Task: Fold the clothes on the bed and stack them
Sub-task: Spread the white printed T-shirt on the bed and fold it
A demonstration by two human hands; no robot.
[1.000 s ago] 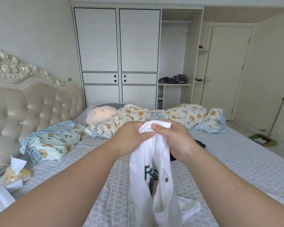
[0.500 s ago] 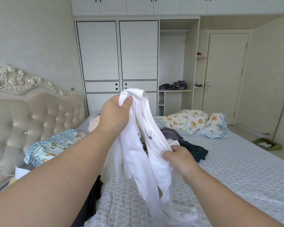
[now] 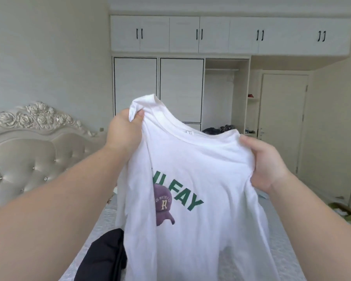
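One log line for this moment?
phase: shirt held up | left hand: grips shoulder | right hand: grips shoulder | shirt: unfolded, above bed

White printed T-shirt [image 3: 201, 179] — spread, hanging above bed [image 3: 282, 250].

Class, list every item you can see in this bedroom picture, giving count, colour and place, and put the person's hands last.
T-shirt: one, white with green lettering and a purple cap print, held up at centre.
Dark garment: one, black, on the bed, lower left.
Bed: one, pale patterned cover, below.
Headboard: one, beige tufted, left.
Wardrobe: one, white, back wall.
Door: one, cream, right.
Left hand: gripping one shoulder.
Right hand: gripping the other.
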